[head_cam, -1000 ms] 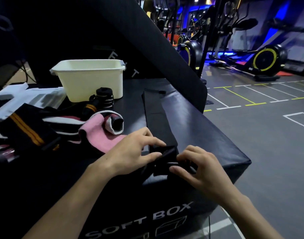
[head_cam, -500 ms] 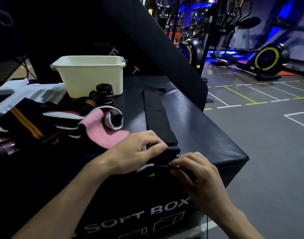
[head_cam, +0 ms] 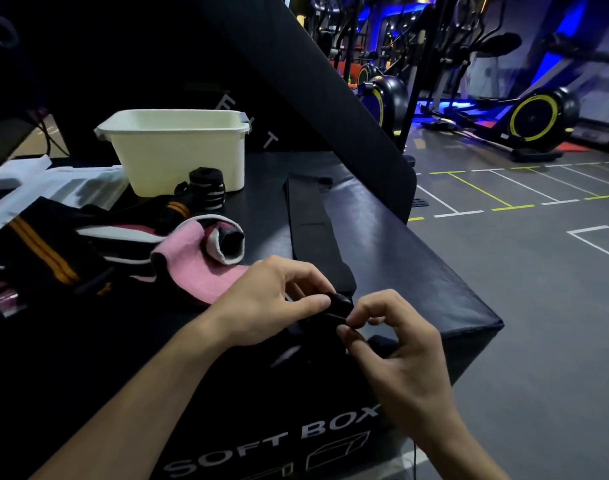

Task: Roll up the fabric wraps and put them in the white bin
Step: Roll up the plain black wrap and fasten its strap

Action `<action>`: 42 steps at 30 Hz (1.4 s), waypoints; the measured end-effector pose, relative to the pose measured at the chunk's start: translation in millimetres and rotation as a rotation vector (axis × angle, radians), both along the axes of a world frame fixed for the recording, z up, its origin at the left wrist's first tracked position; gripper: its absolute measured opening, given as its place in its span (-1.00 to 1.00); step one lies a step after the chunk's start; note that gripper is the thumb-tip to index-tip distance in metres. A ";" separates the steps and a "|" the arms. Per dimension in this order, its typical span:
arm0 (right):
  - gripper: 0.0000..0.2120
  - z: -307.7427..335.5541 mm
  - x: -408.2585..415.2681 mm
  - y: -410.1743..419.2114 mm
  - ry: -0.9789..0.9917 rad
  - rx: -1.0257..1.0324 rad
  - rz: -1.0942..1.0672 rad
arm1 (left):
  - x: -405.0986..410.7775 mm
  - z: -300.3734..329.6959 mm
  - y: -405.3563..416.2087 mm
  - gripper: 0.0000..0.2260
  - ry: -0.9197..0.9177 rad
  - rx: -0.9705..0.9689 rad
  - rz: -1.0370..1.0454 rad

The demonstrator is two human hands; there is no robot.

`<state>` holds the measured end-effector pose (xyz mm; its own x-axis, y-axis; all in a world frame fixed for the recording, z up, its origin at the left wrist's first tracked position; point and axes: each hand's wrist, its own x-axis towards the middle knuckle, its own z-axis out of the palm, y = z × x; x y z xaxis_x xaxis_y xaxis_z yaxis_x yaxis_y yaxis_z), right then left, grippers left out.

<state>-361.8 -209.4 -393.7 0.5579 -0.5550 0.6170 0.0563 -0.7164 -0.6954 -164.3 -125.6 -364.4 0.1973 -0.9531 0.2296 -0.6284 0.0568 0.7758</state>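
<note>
Padded black box (head_cam: 417, 258): both hands pinch flat wrap's (head_cam: 313, 233) rolled end.

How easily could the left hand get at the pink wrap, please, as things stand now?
Probably easily, though not yet: the pink wrap lies uncovered just beyond the left hand, with nothing between. But that hand and the right hand both pinch the black wrap being rolled, so it must let go first.

Bare surface (head_cam: 382, 216) right of the flat black wrap (head_cam: 313, 233), rolled wraps (head_cam: 206, 188) crowding the white bin (head_cam: 178, 150) front, pile (head_cam: 88, 251) left
</note>
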 end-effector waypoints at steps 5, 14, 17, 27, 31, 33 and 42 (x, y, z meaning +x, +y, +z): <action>-0.67 2.6 7.0 -3.5 -0.049 0.032 0.002 | 0.2 3.4 -0.3 -0.89 0.216 0.058 -0.051; -0.67 2.0 15.3 -4.7 -0.109 0.109 -0.042 | -0.9 6.3 2.0 -0.89 0.274 0.032 -0.072; -0.68 0.7 17.2 -3.4 -0.101 0.131 -0.050 | 0.3 7.2 2.5 -0.89 0.194 -0.011 -0.052; -0.82 11.8 9.5 -9.9 0.028 0.155 0.015 | -5.9 15.6 10.6 -0.89 0.144 -0.063 -0.015; -0.83 12.4 5.7 -12.3 0.033 0.061 -0.015 | -12.3 19.2 12.9 -0.88 0.167 -0.067 -0.008; -0.85 12.1 4.7 -13.1 0.022 0.031 -0.035 | -15.3 20.9 13.9 -0.88 0.169 -0.072 -0.011; -0.84 10.4 -0.6 -19.7 -0.008 -0.180 -0.079 | -27.1 21.8 18.1 -0.86 0.029 -0.148 0.021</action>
<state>-362.4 -229.1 -383.3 0.5119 -0.4770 0.7145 0.0001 -0.8316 -0.5553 -191.3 -107.5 -342.5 0.2252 -0.9048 0.3615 -0.6077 0.1596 0.7780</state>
